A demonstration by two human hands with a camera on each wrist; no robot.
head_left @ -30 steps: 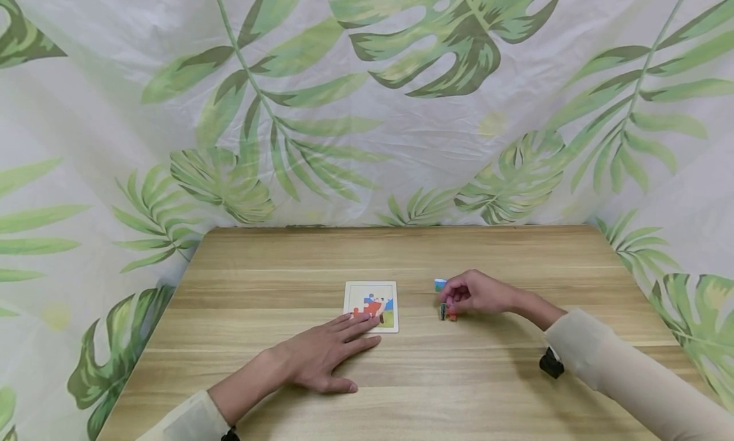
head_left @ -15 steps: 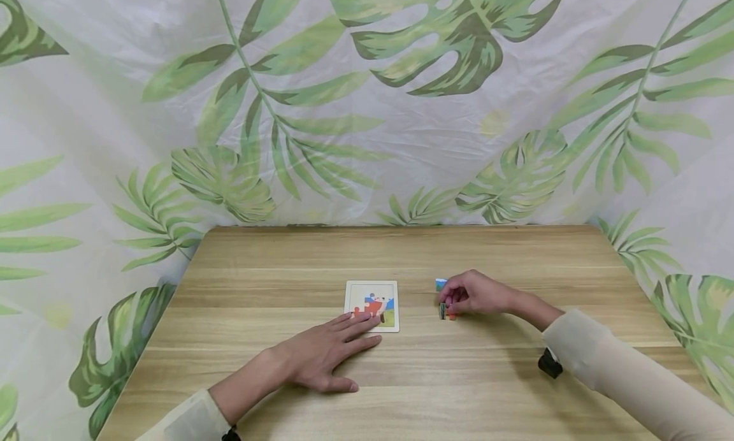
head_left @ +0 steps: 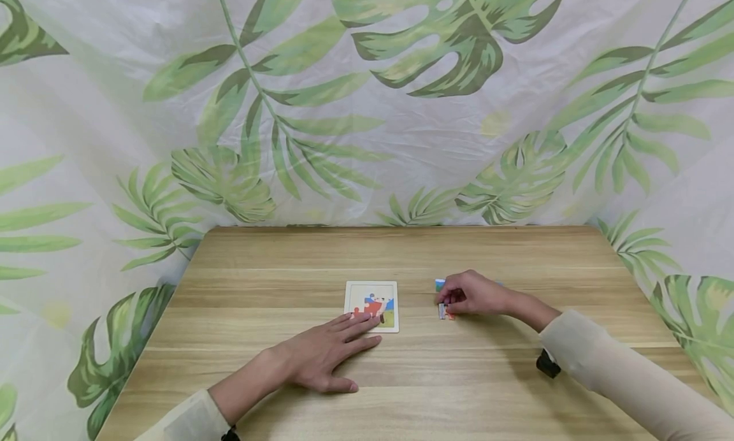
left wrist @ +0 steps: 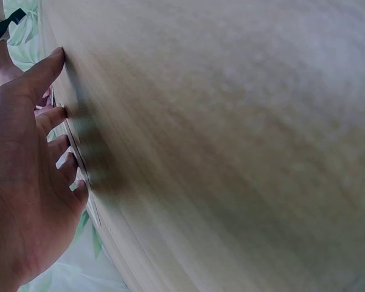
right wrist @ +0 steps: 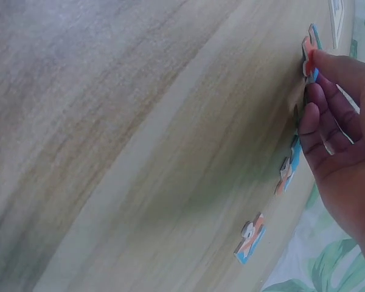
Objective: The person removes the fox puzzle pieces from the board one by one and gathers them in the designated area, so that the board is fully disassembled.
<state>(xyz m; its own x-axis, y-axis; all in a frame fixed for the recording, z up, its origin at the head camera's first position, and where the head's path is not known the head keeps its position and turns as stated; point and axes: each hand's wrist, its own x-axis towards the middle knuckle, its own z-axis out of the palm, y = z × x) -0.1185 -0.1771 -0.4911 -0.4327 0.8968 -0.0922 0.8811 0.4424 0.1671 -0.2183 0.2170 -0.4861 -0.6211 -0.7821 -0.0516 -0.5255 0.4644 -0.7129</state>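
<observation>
A square puzzle board (head_left: 387, 287) with a pale border and a partly filled picture lies mid-table. My left hand (head_left: 323, 355) is spread flat, its fingertips resting on the lower part of the board and hiding some of it. To the right of the board, my right hand (head_left: 473, 293) pinches a small orange, blue and white puzzle piece (right wrist: 309, 52) between thumb and fingers, just over the wood. Right behind those fingers lies a blue puzzle piece (head_left: 439, 283).
More loose pieces lie beside the right hand in the right wrist view, including an orange and blue one (right wrist: 250, 238) and another (right wrist: 287, 170) nearer the fingers. The wooden table (head_left: 275, 256) ends at a leaf-patterned cloth (head_left: 321, 141).
My right hand has shifted slightly left, and the pinched piece looks turned, showing a paler side. A bit of blue now shows behind the right hand. My left hand has stayed put.
</observation>
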